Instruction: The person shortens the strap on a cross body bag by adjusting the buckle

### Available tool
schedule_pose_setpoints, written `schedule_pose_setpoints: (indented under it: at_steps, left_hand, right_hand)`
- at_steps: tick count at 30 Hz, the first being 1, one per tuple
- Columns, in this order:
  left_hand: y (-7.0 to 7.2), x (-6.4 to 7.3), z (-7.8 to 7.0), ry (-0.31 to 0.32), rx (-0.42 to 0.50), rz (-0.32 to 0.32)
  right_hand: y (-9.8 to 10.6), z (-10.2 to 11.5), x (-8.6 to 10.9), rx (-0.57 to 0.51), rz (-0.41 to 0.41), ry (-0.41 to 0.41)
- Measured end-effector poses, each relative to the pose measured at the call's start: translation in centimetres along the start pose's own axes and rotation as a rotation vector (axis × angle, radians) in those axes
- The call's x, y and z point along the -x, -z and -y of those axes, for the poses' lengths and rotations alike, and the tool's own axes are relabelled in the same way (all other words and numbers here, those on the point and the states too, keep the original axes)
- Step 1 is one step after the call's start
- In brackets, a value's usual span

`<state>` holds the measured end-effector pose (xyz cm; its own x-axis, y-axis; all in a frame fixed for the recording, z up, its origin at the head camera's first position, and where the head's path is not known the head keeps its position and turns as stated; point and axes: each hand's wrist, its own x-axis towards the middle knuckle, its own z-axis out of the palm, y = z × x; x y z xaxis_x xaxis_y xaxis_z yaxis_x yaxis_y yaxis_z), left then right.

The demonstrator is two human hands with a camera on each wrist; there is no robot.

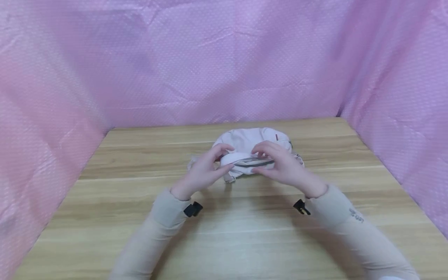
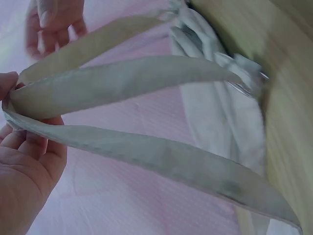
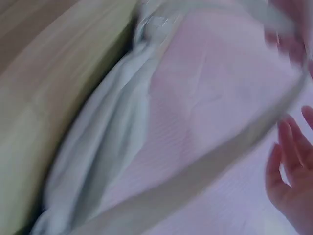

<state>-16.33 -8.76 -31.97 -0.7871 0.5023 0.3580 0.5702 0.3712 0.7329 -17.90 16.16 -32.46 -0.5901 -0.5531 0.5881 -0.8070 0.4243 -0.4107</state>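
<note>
A pale fabric bag (image 1: 246,139) with a small red tag lies toward the back of the table. Its long flat straps (image 2: 122,84) rise off it, gathered between the thumb and fingers of my left hand (image 1: 203,171). In the left wrist view, that left hand (image 2: 27,171) grips the straps where they meet. Opposite it, my right hand (image 1: 281,165) is close to the straps. Its fingers are spread and loosely bent in the right wrist view, where the right hand (image 3: 296,176) pinches nothing. Part of the bag is hidden behind both hands.
The wood-grain table (image 1: 224,241) reaches to pink padded sheeting (image 1: 224,62) at the back and both sides. A metal ring (image 2: 239,88) and a bunched fold sit at the bag's edge. Black clips (image 1: 193,209) are at both wrists.
</note>
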Motion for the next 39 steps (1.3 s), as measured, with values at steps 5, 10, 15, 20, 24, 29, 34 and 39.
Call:
schedule_pose_setpoints:
  at_steps: [5, 10, 15, 20, 24, 29, 34, 39]
  left_hand:
    - [-0.6, -0.5, -2.0, -0.043, 0.063, 0.015]
    - [-1.3, -0.3, -2.2, 0.047, 0.131, 0.077]
    - [-2.1, 0.1, -1.1, 0.083, 0.154, 0.129]
    - [-2.5, 0.4, -0.3, 0.070, 0.179, 0.140]
    - [-3.3, 0.1, 0.0, 0.071, 0.135, 0.110]
    - [-4.0, -0.6, -0.2, 0.078, 0.172, 0.095]
    - [-4.7, -1.0, -0.7, 0.165, 0.268, 0.175]
    - [-5.8, -1.3, -0.9, 0.131, 0.201, 0.179]
  right_hand:
    - [-0.7, 1.6, -0.9, 0.088, -0.146, 0.196]
    - [-0.2, 1.7, -1.0, 0.066, -0.317, 0.217]
    - [1.0, 1.7, -1.0, -0.036, -0.432, 0.094]
    - [2.6, 1.8, -0.8, -0.155, -0.517, -0.068]
    - [3.5, 2.2, -1.0, -0.224, -0.552, -0.149]
    - [4.3, 2.6, -1.6, -0.247, -0.577, -0.193]
    - [5.2, 3.0, -2.0, -0.225, -0.650, -0.270]
    - [6.0, 3.2, -2.3, -0.205, -0.686, -0.323]
